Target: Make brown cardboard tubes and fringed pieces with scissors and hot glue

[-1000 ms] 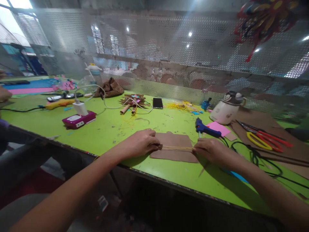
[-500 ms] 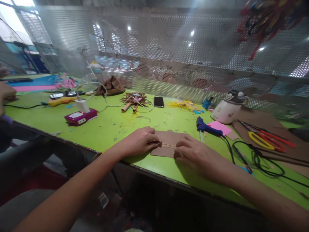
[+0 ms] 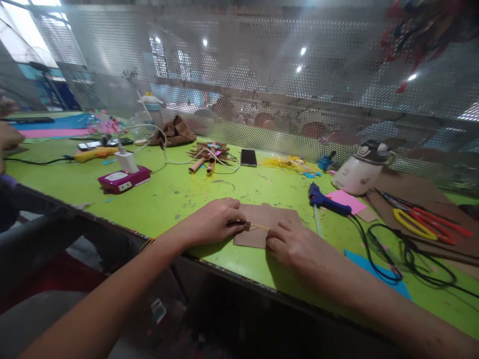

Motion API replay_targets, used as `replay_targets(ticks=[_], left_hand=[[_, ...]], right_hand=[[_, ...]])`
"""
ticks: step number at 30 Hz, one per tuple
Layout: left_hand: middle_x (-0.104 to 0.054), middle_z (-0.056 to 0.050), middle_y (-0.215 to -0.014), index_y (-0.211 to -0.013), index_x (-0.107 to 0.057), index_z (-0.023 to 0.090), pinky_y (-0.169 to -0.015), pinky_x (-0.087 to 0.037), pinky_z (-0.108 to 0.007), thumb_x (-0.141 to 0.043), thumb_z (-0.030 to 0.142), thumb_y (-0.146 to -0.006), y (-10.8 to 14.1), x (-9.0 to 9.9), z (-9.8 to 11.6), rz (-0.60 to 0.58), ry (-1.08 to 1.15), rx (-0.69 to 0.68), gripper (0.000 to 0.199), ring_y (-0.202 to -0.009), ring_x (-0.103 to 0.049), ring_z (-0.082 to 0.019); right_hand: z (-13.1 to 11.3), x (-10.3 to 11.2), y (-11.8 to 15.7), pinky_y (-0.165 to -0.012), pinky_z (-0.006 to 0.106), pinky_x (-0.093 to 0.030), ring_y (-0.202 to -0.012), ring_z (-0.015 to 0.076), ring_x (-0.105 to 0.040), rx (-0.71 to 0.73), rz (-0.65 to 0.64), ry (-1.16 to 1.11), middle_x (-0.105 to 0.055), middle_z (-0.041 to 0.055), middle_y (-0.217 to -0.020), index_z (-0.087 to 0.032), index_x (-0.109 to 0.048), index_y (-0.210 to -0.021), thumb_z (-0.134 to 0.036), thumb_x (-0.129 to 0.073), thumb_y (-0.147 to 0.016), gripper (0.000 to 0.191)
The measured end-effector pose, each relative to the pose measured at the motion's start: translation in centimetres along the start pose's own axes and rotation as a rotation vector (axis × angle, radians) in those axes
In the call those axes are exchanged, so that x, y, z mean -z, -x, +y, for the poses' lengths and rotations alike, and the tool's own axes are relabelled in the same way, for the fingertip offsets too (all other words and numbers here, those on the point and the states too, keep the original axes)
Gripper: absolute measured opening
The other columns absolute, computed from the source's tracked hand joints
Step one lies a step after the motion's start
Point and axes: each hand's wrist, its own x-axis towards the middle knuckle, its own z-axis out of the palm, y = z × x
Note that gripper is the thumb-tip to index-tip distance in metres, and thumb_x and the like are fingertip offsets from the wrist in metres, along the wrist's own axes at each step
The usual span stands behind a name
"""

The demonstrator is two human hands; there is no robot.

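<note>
My left hand (image 3: 213, 222) is closed around a small piece of brown cardboard (image 3: 247, 226), whose end pokes out past the fingertips. From that end a short length of yellow string (image 3: 259, 227) runs across to my right hand (image 3: 294, 243). The right fingers are pinched together on the string. Beneath both hands lies a flat brown cardboard sheet (image 3: 250, 240), partly covered by them. More yellow string (image 3: 147, 243) hangs at the table edge beside my left forearm.
A blue glue gun (image 3: 331, 203) lies right of the sheet, its black cord (image 3: 377, 271) looping over blue paper (image 3: 402, 287). Scissors (image 3: 415, 224), a jug (image 3: 357, 172), a phone (image 3: 248, 157), a cardboard figure (image 3: 211, 154) and a purple power strip (image 3: 123, 180) surround the work. A co-worker's arm (image 3: 11, 137) shows left.
My right hand has shifted slightly left and down, and the visible string is shorter. More of the blue paper shows beside my right forearm. The left hand keeps its hold.
</note>
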Motion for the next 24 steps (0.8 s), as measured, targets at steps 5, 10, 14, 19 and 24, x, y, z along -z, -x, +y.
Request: replay_targets(ticks=[5,10,14,19,24], left_hand=[[-0.055,-0.004,-0.082,-0.095,-0.070,0.022,-0.065,-0.037,-0.023,-0.046,0.035,-0.091,-0.3,0.7,-0.4,0.000,0.072,0.007,0.028,-0.072,-0.052,-0.013],[-0.057,-0.003,-0.079,-0.094,-0.071,0.023,-0.061,-0.037,-0.022,-0.051,0.031,-0.088,-2.6,3.1,-0.1,-0.120,0.075,-0.103,0.022,-0.067,-0.052,-0.012],[-0.063,-0.003,-0.085,-0.098,-0.068,0.021,-0.061,-0.038,-0.021,-0.057,0.036,-0.084,-4.9,3.6,-0.7,-0.268,0.174,-0.123,0.024,-0.071,-0.055,-0.012],[-0.068,-0.004,-0.090,-0.101,-0.065,0.016,-0.067,-0.042,-0.021,-0.053,0.041,-0.085,-4.8,2.1,-2.8,-0.266,0.375,-0.044,0.031,-0.077,-0.059,-0.013],[-0.068,-0.004,-0.093,-0.102,-0.067,0.019,-0.067,-0.041,-0.022,-0.056,0.035,-0.084,-3.7,1.6,-2.7,-0.210,0.304,-0.036,0.026,-0.076,-0.059,-0.013]], right_hand=[[4.9,1.6,1.0,-0.074,0.032,-0.045,-0.083,0.0205,-0.058,-0.290,0.178,-0.131,-0.066,0.0110,-0.089,-0.015,-0.066,-0.087,-0.020,-0.049,-0.089,0.018],[13.2,0.3,3.0,-0.075,0.032,-0.041,-0.090,0.0260,-0.060,-0.707,-0.048,0.069,-0.069,0.0157,-0.093,-0.012,-0.069,-0.087,-0.020,-0.049,-0.083,0.022],[16.1,-2.9,4.1,-0.060,0.029,-0.037,-0.071,0.0240,-0.061,-0.777,-0.150,0.076,-0.070,0.0137,-0.077,-0.011,-0.068,-0.076,-0.012,-0.057,-0.065,0.016],[16.7,-5.3,4.4,-0.062,0.032,-0.036,-0.073,0.0275,-0.060,-0.807,-0.118,0.069,-0.068,0.0161,-0.077,-0.010,-0.068,-0.076,-0.012,-0.054,-0.062,0.019],[17.1,-4.4,4.7,-0.074,0.038,-0.039,-0.085,0.0328,-0.058,-0.841,0.058,0.001,-0.067,0.0171,-0.082,-0.011,-0.069,-0.080,-0.018,-0.057,-0.065,0.021]])
